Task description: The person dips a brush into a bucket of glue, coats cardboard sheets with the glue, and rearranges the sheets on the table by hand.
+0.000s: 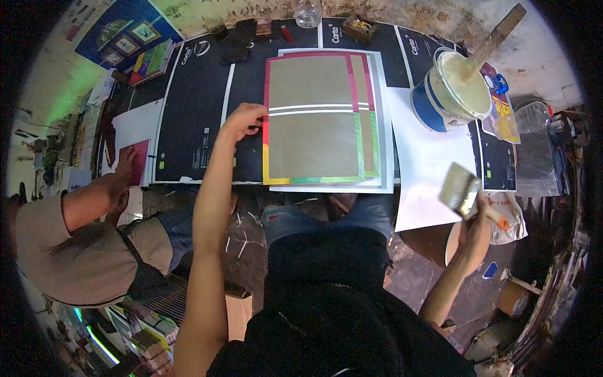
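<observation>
Two grey boards with coloured borders lie overlapping on white sheets in front of me, the upper grey board (311, 81) covering most of the lower one. Its border is maroon, red, yellow and green, and two white strips cross its middle. My left hand (244, 122) is at the board's left edge, fingers curled and pinching there by the white strips. Off to the right, my right hand (475, 229) is closed round the handle of a wide paintbrush (460, 190), held up over a white sheet (424, 166). The bristles are slightly blurred.
A white and blue bucket (433, 100) of pale paste, with a wooden stick (499, 41) in it, stands at the right. Plastic bottles stand at the back and right. At the left, a co-worker's hand (127, 164) rests on a maroon piece (139, 154).
</observation>
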`<state>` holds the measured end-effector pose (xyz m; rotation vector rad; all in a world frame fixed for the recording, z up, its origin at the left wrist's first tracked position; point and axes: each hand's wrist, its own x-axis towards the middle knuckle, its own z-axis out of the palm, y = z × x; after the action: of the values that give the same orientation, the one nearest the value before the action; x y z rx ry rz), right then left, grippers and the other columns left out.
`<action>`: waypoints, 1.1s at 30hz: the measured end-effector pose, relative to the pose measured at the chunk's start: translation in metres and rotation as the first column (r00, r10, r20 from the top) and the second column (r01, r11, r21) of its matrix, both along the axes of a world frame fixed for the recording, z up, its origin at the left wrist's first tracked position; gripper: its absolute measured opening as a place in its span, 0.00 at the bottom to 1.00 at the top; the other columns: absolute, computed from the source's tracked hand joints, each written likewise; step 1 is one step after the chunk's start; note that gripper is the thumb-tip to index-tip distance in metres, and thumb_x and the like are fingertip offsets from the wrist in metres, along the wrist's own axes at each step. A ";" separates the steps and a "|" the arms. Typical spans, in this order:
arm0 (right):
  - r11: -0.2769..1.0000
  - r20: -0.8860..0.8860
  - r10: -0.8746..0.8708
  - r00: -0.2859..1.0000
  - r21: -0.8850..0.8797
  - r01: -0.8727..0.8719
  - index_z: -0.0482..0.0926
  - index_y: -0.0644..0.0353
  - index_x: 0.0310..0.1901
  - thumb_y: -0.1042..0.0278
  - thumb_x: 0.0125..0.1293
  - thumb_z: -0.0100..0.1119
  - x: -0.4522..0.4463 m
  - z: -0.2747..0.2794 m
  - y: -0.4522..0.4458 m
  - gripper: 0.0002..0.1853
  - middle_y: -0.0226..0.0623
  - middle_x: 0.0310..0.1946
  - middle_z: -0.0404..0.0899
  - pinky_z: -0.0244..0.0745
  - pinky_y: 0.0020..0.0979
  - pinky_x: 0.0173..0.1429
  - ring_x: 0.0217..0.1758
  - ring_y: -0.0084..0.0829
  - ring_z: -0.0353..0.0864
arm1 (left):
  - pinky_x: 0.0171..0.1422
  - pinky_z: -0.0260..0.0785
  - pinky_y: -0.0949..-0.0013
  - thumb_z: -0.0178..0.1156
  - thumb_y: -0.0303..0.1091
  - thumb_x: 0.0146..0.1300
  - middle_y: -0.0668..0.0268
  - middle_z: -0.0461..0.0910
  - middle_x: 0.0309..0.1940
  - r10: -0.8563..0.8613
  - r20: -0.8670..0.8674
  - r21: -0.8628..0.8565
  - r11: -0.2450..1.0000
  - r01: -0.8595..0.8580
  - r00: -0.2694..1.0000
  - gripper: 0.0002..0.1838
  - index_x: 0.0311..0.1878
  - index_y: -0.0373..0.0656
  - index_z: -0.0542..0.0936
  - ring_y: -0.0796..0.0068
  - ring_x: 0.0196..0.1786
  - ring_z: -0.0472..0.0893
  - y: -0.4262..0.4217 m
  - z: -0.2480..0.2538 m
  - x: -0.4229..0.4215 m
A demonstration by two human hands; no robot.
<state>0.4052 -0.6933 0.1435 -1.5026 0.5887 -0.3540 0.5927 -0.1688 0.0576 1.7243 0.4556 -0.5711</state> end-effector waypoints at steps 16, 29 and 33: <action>0.733 0.036 0.557 0.829 -0.490 -0.472 0.81 0.67 0.32 0.54 0.54 0.65 0.204 -0.072 0.336 0.19 0.53 0.30 0.82 0.76 0.41 0.43 0.38 0.51 0.83 | 0.32 0.67 0.73 0.58 0.39 0.62 0.72 0.78 0.32 0.199 0.017 -0.123 0.973 -0.195 0.980 0.08 0.37 0.47 0.79 0.79 0.33 0.75 -0.003 -0.027 -0.029; 0.699 0.041 0.452 0.891 -0.637 -0.326 0.80 0.66 0.31 0.55 0.55 0.64 0.201 -0.067 0.154 0.18 0.49 0.25 0.82 0.76 0.39 0.38 0.31 0.43 0.84 | 0.29 0.68 0.71 0.64 0.35 0.56 0.66 0.79 0.30 0.356 0.501 0.095 0.883 -0.460 0.788 0.09 0.38 0.42 0.80 0.76 0.30 0.78 -0.022 -0.004 -0.056; 0.673 -0.043 0.484 0.874 -0.619 -0.403 0.78 0.65 0.32 0.53 0.54 0.64 0.212 -0.053 0.170 0.19 0.50 0.28 0.82 0.76 0.42 0.39 0.33 0.49 0.83 | 0.48 0.70 0.62 0.65 0.33 0.53 0.60 0.79 0.34 -0.211 0.722 0.326 0.944 -0.056 0.659 0.13 0.41 0.41 0.78 0.61 0.41 0.79 -0.123 0.031 -0.093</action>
<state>0.6174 -0.5237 0.0904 -2.1755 -0.0418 -0.2597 0.4997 -0.2915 0.0883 2.1220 -0.1470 0.2213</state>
